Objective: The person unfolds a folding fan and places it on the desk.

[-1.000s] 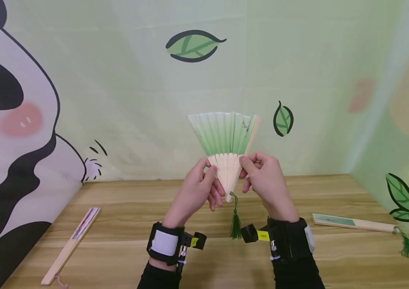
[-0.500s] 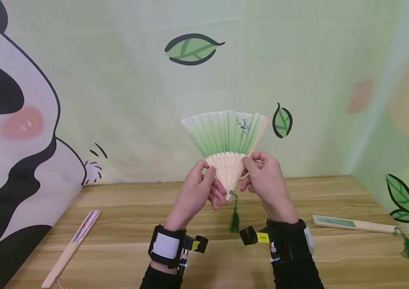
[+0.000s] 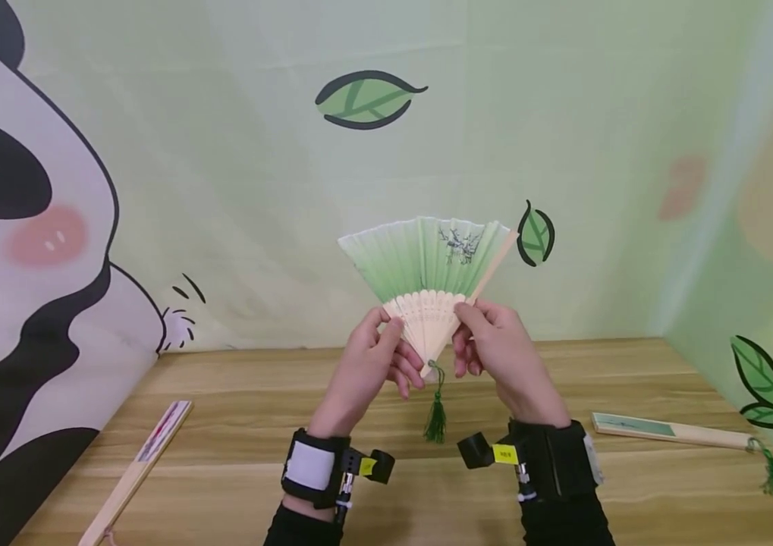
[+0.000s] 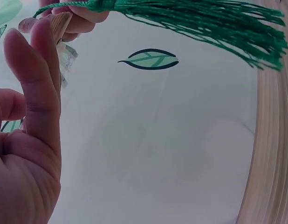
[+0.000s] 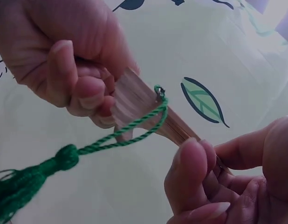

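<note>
A green folding fan (image 3: 420, 258) with a dark branch print is spread above the table in the head view. My left hand (image 3: 366, 364) pinches the left edge of its pale wooden ribs between thumb and fingers. On the other side, my right hand (image 3: 505, 349) pinches the right outer rib. From the pivot hangs a green tassel (image 3: 435, 417), which also crosses the top of the left wrist view. In the right wrist view the tassel cord (image 5: 130, 126) loops through the pivot, with both hands at the ribs. The fan's leaf is mostly hidden in the wrist views.
A closed fan with a purple-pink print (image 3: 136, 470) lies on the wooden table (image 3: 236, 425) at the left. Another closed fan, with a green print (image 3: 673, 432) and a green tassel, lies at the right. Behind stands a backdrop (image 3: 236, 152) printed with a panda and leaves.
The fan has spread wider, and its right outer rib has tilted outward to the right. More of the branch print shows. Both hands keep their pinch on the ribs.
</note>
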Available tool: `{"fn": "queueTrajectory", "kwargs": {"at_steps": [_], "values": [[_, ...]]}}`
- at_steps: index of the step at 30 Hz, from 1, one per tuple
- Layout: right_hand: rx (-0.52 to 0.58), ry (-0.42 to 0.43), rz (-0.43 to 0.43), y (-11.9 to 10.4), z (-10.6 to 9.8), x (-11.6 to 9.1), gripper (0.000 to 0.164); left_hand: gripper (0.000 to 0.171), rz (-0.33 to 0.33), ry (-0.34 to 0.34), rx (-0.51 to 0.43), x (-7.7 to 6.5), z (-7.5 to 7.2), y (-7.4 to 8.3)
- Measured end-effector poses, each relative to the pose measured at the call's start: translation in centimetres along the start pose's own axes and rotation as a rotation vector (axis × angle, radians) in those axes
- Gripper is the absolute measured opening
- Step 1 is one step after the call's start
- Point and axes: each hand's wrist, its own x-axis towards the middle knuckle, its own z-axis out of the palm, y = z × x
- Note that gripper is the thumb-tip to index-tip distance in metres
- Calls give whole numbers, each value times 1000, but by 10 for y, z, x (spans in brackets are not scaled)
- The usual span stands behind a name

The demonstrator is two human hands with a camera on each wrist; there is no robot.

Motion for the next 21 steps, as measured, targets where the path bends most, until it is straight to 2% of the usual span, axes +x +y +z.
{"fn": "queueTrajectory", "kwargs": {"at_steps": [9,16,21], "values": [[49,-1,24,-1,-1,-2,30,26,27,-2,-38,-1,-1,1],[68,-10,10,-1,-1,-3,33,24,47,49,-41,0,-2,2],[70,17,7,-1,-2,-3,33,27,56,51,-53,0,-4,1]]}}
